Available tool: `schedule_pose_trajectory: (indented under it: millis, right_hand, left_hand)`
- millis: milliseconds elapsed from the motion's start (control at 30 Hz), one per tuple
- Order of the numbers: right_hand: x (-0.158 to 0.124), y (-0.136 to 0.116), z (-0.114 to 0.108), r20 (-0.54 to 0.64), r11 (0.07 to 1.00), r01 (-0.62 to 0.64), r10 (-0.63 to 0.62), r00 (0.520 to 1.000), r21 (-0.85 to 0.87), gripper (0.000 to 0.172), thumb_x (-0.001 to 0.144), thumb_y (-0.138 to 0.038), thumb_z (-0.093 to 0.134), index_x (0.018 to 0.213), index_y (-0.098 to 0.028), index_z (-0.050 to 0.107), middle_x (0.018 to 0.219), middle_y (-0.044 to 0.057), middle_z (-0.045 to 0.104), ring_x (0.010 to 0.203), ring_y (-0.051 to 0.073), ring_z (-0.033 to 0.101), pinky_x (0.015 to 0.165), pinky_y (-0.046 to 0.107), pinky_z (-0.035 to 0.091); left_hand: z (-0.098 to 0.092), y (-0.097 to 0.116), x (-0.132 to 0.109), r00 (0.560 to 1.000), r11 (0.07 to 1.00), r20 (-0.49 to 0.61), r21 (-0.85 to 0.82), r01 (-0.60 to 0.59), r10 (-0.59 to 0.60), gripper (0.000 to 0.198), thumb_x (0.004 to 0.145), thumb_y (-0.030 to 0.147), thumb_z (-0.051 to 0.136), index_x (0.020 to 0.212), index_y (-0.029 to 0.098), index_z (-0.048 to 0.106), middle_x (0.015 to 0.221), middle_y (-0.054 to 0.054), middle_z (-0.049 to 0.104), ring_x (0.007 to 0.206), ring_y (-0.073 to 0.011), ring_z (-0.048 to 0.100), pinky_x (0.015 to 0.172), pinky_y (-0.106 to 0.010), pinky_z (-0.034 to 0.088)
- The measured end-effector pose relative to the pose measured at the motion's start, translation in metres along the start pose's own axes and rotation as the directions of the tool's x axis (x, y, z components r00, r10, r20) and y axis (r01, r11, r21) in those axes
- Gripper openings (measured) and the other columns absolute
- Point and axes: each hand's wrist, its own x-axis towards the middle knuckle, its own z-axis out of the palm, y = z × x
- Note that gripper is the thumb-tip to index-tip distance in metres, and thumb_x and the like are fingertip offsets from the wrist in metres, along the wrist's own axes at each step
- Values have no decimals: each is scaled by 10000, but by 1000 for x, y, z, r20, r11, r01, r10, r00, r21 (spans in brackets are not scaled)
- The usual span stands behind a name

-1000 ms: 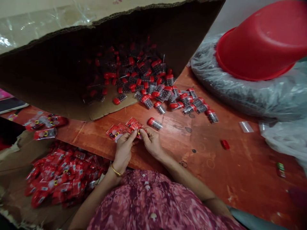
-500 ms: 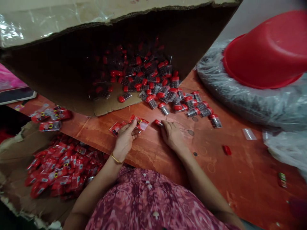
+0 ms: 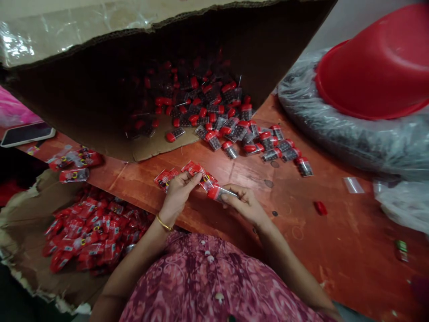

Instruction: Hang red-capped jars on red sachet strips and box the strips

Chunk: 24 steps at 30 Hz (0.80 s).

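My left hand [image 3: 180, 191] pinches a red printed plastic packet [image 3: 208, 178] between thumb and fingers. In my right hand [image 3: 244, 205] is a small clear tube with a red cap [image 3: 219, 193], its capped end pointing left and meeting the packet's right end. Whether that end is inside the packet or only against it I cannot tell. Other flat red packets [image 3: 164, 178] lie on the table just beyond my left hand. Many similar red-capped tubes [image 3: 229, 150] with dark contents spill from the cardboard box ahead.
The large cardboard box [image 3: 147, 154] opens toward me. At lower left, a torn carton [image 3: 20, 250] holds many filled red packets [image 3: 80, 237]. A phone [image 3: 28, 134] lies far left. On the right, a red tub [image 3: 375, 67] sits upside down on a plastic-wrapped bundle [image 3: 335, 138].
My right hand has lifted the tube off the table and brought it left and nearer to me, up to the packet. My left hand has shifted slightly right with the packet.
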Motion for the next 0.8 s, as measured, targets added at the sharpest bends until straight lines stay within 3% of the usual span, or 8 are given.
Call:
schedule_pose_trajectory:
  millis: [100,267,433,667,800]
  right_hand:
    - [4,3,1,0,999,-19,19,1000,42,309,683,-444,640,793,-155,627,511,-44,541,398,65,416,391,187,302]
    - [9,6,8,-30,995,75,-74,997,70,313,710,-459,644,824,-168,625,535,-50,546,391,64,421,372,188,314]
    - [16,12,18,-153,976,204,-191,969,73,338,747,-499,617,851,-177,611,566,-52,528,403,59,400,379,193,348]
    - [21,14,26,-149,958,233,-209,966,167,353,752,-516,615,873,-201,512,694,-48,582,400,48,477,394,192,397]
    - [20,15,27,-162,959,205,-175,971,195,339,768,-510,606,831,-201,481,627,-52,603,353,42,442,407,198,422]
  left_hand:
    - [-2,0,1,999,999,39,30,-20,19,338,536,440,794,645,142,678,622,5,653,583,-94,546,612,-218,443]
    - [5,-12,2,999,999,19,-4,-45,45,349,524,391,810,723,148,659,688,5,668,607,-105,568,635,-227,462]
    - [14,-25,-2,1000,1000,-11,-9,-25,25,322,578,403,781,691,137,638,639,5,657,570,-89,556,606,-209,451]
    - [18,-9,0,999,987,-18,-156,-36,34,282,544,352,798,659,143,649,629,1,658,553,-100,561,570,-218,447]
    - [17,-8,3,999,995,11,-91,-36,37,245,599,348,758,566,139,636,545,-4,621,510,-107,538,556,-238,448]
